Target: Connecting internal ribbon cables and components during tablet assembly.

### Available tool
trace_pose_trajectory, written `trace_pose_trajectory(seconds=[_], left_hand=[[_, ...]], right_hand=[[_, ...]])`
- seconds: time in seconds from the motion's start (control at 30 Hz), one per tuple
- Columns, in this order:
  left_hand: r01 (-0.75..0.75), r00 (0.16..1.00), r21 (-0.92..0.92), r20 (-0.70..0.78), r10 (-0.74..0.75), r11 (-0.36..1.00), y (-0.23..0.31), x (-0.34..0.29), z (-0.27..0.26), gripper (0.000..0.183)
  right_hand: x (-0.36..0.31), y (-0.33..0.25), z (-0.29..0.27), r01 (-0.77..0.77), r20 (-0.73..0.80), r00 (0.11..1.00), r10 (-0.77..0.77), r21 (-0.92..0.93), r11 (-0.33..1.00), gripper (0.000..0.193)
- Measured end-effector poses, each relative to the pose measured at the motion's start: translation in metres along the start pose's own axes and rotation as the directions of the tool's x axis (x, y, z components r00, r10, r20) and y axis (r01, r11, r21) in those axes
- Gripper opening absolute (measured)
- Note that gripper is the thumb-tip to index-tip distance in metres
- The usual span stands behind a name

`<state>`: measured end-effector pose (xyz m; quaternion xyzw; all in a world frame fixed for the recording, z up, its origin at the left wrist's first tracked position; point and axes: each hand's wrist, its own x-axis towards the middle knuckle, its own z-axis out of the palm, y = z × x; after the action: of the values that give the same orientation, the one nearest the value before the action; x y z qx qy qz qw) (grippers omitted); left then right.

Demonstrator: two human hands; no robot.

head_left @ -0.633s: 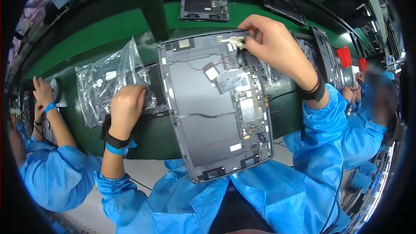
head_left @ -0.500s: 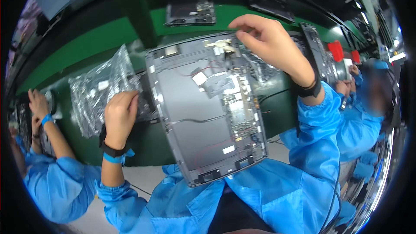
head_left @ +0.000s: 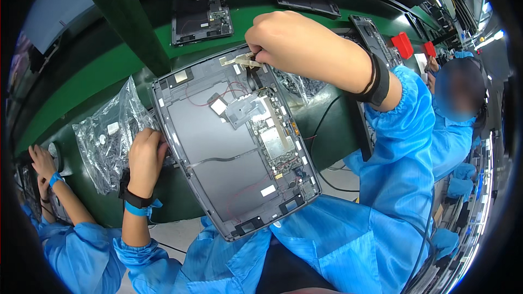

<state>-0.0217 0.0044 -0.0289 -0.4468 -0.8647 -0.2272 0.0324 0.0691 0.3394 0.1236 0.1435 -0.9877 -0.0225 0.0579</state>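
Our right hand (head_left: 275, 35) pinches pale tape (head_left: 245, 62) at the casing's (head_left: 182, 122) far end; tugging hard could tear it. Our left hand's (head_left: 144, 157) grip we cannot tell.

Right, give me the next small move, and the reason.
I'd probably steady the open casing by its left edge with the left hand before working the pale strip: the right hand is at that strip, the casing's near end juts past the edge of the green bench, and the left hand's grip is unclear.
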Motion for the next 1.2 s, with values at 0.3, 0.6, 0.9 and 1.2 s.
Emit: trace_pose_trajectory(seconds=[0.3, 0.6, 0.9, 1.2], left_hand=[[0.075, 0.995, -0.209, -0.053, -0.087, 0.975, -0.003, 0.001, -0.005, 0.009], [0.239, 0.897, -0.750, -0.073, -0.436, 0.616, 0.011, 0.004, -0.017, 0.001], [0.104, 0.925, -0.903, -0.067, -0.375, 0.417, 0.055, 0.020, -0.057, 0.016], [0.052, 0.990, -0.884, -0.016, -0.142, 0.465, 0.085, 0.056, -0.063, 0.020]], right_hand=[[0.008, 0.015, -0.009, -0.167, 0.196, 0.976, 0.093, 0.401, 0.901, 0.011], [0.009, 0.022, -0.019, -0.072, 0.062, 0.997, 0.050, 0.438, 0.896, 0.011], [-0.007, 0.011, -0.002, 0.070, -0.161, 0.987, -0.026, 0.270, 0.960, 0.011], [0.000, 0.023, 0.001, 0.045, 0.019, 0.998, -0.055, 0.351, 0.935, 0.015]])
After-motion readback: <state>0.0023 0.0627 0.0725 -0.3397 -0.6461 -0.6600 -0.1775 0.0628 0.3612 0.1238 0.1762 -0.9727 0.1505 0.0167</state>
